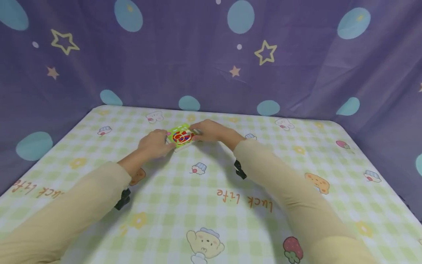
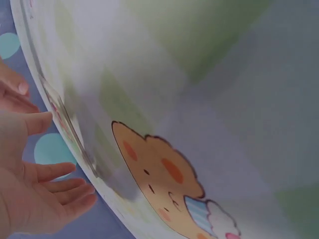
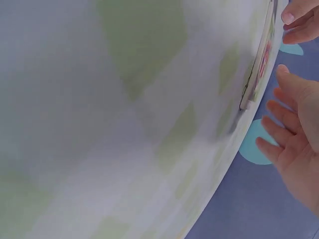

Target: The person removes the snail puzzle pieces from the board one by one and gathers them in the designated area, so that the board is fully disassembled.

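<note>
A thin, flat board (image 1: 181, 136) lies on the tablecloth, its bright green face bearing a round red, blue and yellow design. Seen edge-on in the right wrist view, the board (image 3: 260, 64) has a pale side. My left hand (image 1: 154, 143) is at the board's left side, thumb near the front corner. On the opposite side is my right hand (image 1: 211, 131), its fingertips over the far right corner. Both wrist views show loosely extended fingers on the left hand (image 2: 47, 186) and the right hand (image 3: 299, 124), none curled round the board.
The table wears a green-and-white checked tablecloth (image 1: 171, 205) printed with bears, cupcakes and flowers. Behind its far edge hangs a purple curtain (image 1: 197, 66) with stars and blue ovals. Dark straps with small devices show under both sleeves (image 1: 283, 183).
</note>
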### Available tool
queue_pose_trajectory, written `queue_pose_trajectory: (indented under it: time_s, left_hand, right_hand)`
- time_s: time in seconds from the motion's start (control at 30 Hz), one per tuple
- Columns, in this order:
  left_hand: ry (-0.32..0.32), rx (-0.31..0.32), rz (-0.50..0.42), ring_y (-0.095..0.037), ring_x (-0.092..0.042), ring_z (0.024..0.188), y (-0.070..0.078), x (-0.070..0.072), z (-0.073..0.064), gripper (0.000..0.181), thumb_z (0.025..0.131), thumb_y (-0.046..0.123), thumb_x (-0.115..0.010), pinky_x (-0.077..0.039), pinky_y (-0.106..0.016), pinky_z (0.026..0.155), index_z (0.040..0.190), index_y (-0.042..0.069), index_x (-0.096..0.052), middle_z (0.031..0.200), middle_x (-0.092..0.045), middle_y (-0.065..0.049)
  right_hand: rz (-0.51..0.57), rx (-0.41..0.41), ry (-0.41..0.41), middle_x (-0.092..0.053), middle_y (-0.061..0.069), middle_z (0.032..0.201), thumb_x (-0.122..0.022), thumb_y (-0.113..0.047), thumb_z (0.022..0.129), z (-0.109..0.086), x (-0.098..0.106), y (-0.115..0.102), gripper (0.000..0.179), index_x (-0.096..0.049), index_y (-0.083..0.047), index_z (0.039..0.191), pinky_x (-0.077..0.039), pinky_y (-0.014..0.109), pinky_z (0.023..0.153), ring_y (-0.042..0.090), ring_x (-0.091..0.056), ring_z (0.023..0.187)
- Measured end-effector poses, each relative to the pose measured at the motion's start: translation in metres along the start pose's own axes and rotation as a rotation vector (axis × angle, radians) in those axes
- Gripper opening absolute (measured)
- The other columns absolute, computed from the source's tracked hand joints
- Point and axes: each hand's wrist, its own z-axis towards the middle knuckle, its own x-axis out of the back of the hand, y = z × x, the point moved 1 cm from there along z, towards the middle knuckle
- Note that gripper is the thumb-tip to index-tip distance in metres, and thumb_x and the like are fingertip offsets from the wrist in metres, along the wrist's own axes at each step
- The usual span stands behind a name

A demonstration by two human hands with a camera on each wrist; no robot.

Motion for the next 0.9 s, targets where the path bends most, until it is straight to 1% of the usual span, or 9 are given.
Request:
queue_pose_trajectory:
  time_s: [0.13,0.33,0.47,0.53,0.6,0.7,0.77,0.83,0.9]
  left_hand:
    - [-0.017,0.01,-0.004,-0.04,-0.054,0.121,0.002,-0.005,0.006,0.064,0.095,0.038,-0.051,-0.049,-0.052,0.095,0.141,-0.005,-0.041,0.138,-0.051,-0.026]
    - [0.001,-0.023,0.007,-0.037,-0.06,0.112,0.002,-0.011,0.013,0.059,0.095,0.035,-0.053,-0.05,-0.049,0.095,0.137,-0.007,-0.045,0.131,-0.056,-0.026]
    - [0.035,-0.055,-0.015,-0.026,-0.059,0.079,0.002,-0.011,0.015,0.053,0.094,0.031,-0.056,-0.05,-0.036,0.07,0.13,-0.007,-0.051,0.098,-0.065,-0.02]
    - [0.045,-0.073,-0.012,-0.019,-0.05,0.066,0.003,-0.01,0.015,0.045,0.094,0.03,-0.058,-0.042,-0.029,0.059,0.12,-0.007,-0.057,0.079,-0.059,-0.013]
    - [0.045,-0.087,0.002,-0.016,-0.044,0.06,0.004,-0.008,0.014,0.037,0.093,0.03,-0.059,-0.035,-0.026,0.055,0.107,-0.004,-0.061,0.072,-0.053,-0.008]
    - [0.028,-0.1,0.029,-0.018,-0.049,0.063,0.004,-0.004,0.012,0.038,0.094,0.032,-0.059,-0.041,-0.029,0.06,0.107,-0.004,-0.063,0.082,-0.063,-0.013]
    - [0.013,-0.104,0.042,-0.025,-0.062,0.077,0.004,-0.002,0.011,0.045,0.094,0.033,-0.06,-0.051,-0.035,0.072,0.119,-0.005,-0.062,0.105,-0.069,-0.02]
    - [0.011,-0.112,0.053,-0.031,-0.066,0.097,0.005,-0.001,0.011,0.052,0.093,0.034,-0.062,-0.053,-0.041,0.086,0.128,-0.004,-0.057,0.125,-0.064,-0.021]
    - [-0.001,-0.132,0.044,-0.032,-0.065,0.093,0.004,-0.001,0.013,0.056,0.092,0.034,-0.064,-0.053,-0.039,0.084,0.131,-0.004,-0.054,0.133,-0.057,-0.023]
  right_hand:
    - [-0.028,0.047,-0.013,-0.057,0.007,0.14,-0.058,-0.025,0.097,0.009,-0.003,-0.003,0.044,-0.052,-0.01,0.137,-0.039,0.033,0.112,0.022,-0.054,0.129]
    - [-0.06,0.081,-0.055,-0.055,0.007,0.142,-0.056,-0.022,0.098,0.017,-0.003,-0.006,0.042,-0.052,-0.01,0.138,-0.041,0.032,0.111,0.022,-0.056,0.126]
    - [-0.037,0.057,-0.077,-0.056,0.006,0.141,-0.056,-0.023,0.098,0.019,-0.004,-0.006,0.041,-0.053,-0.012,0.137,-0.04,0.031,0.111,0.021,-0.054,0.127]
    - [-0.026,0.041,-0.079,-0.058,0.006,0.138,-0.056,-0.024,0.098,0.019,-0.005,-0.007,0.042,-0.053,-0.013,0.138,-0.04,0.031,0.11,0.02,-0.055,0.125]
    - [-0.021,0.035,-0.074,-0.06,0.006,0.136,-0.056,-0.024,0.097,0.019,-0.005,-0.008,0.041,-0.054,-0.014,0.137,-0.042,0.031,0.108,0.019,-0.058,0.12]
    - [-0.027,0.036,-0.058,-0.061,0.005,0.135,-0.058,-0.023,0.096,0.018,-0.005,-0.009,0.041,-0.055,-0.014,0.136,-0.042,0.03,0.107,0.019,-0.059,0.118]
    - [-0.029,0.035,-0.051,-0.059,0.004,0.138,-0.059,-0.023,0.095,0.018,-0.006,-0.008,0.04,-0.056,-0.015,0.135,-0.042,0.03,0.108,0.019,-0.058,0.12]
    - [-0.041,0.039,-0.042,-0.058,0.003,0.139,-0.06,-0.023,0.095,0.019,-0.008,-0.007,0.04,-0.057,-0.015,0.134,-0.041,0.03,0.109,0.019,-0.058,0.122]
    - [-0.049,0.045,-0.035,-0.059,0.004,0.138,-0.061,-0.023,0.095,0.019,-0.009,-0.005,0.04,-0.057,-0.015,0.134,-0.041,0.03,0.109,0.019,-0.057,0.123]
